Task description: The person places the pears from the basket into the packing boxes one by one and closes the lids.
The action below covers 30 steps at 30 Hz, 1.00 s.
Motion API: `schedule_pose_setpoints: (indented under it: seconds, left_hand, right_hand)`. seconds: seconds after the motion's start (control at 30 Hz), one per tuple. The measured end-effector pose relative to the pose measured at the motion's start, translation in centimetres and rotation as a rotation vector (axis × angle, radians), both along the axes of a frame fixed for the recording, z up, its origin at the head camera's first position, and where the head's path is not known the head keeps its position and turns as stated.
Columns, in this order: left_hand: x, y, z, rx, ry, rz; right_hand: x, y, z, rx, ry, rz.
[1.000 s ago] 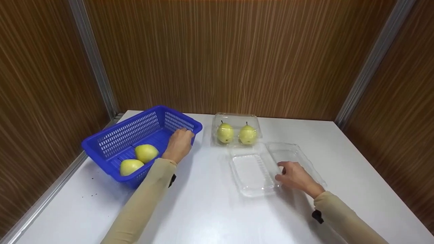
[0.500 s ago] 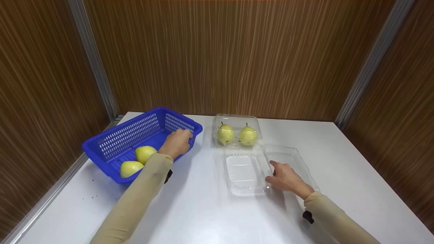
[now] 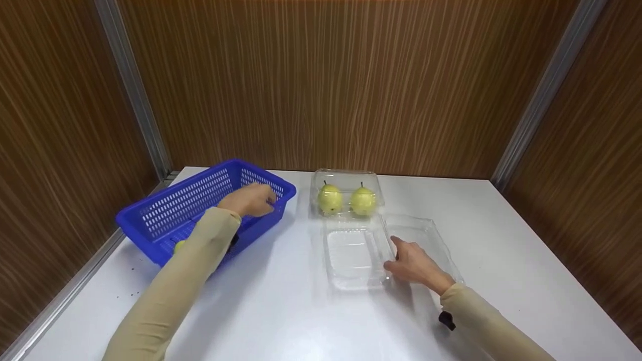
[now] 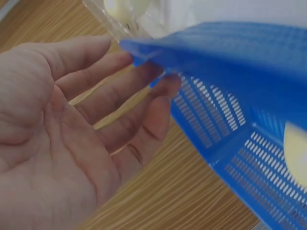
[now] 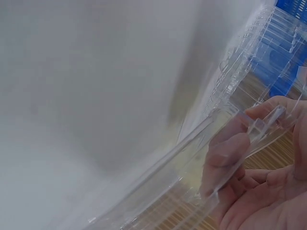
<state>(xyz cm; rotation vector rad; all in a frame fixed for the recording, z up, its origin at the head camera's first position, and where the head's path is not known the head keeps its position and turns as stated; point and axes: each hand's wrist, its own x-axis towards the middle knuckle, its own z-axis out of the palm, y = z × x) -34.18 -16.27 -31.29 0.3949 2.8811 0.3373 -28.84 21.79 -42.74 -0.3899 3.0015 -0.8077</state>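
Note:
In the head view my left hand (image 3: 248,200) reaches over the right end of a blue slotted basket (image 3: 165,215). The left wrist view shows that hand (image 4: 96,120) with straight fingers touching the basket's rim (image 4: 230,72), and a yellow pear (image 4: 297,148) inside. My forearm hides most of the fruit; only a sliver of pear (image 3: 179,245) shows. My right hand (image 3: 411,263) grips the middle ridge of an open, empty clear clamshell (image 3: 351,253). In the right wrist view its fingers (image 5: 235,153) curl round the plastic edge (image 5: 230,81).
A closed clear clamshell (image 3: 346,183) with two yellow pears (image 3: 329,198) stands just behind the open one. All of it sits on a white table (image 3: 301,311) hemmed by wood-panelled walls, with a metal strip along the left edge.
My right hand has slid the open clamshell to the left, closer to the closed one. My left hand has moved from the basket's rim farther over the basket, and the forearm now covers the pears.

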Motion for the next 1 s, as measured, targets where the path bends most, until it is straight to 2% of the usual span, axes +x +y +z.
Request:
schedule_pose_setpoints:
  seconds: [0.27,0.53,0.7,0.8,1.0]
  left_hand:
    - [-0.3,-2.4,1.0,-0.029,0.01,0.02]
    - [-0.1,-5.7,0.7,-0.057,0.003,0.062]
    - [0.2,-7.6,0.2,-0.118,-0.013,0.067]
    - [0.4,-8.4,-0.1,-0.156,-0.05,0.082]
    - [0.8,-9.4,-0.5,-0.16,-0.161,0.154]
  right_hand:
    - [0.1,-0.6,0.1,0.005,0.015,0.0]
    - [0.1,-1.0,0.2,0.056,0.026,0.0]
    - [0.0,-1.1,0.2,0.062,0.048,0.001]
    - [0.0,-1.2,0.1,0.058,0.047,0.0]
    - [0.3,-1.3,0.1,0.047,0.041,0.0]
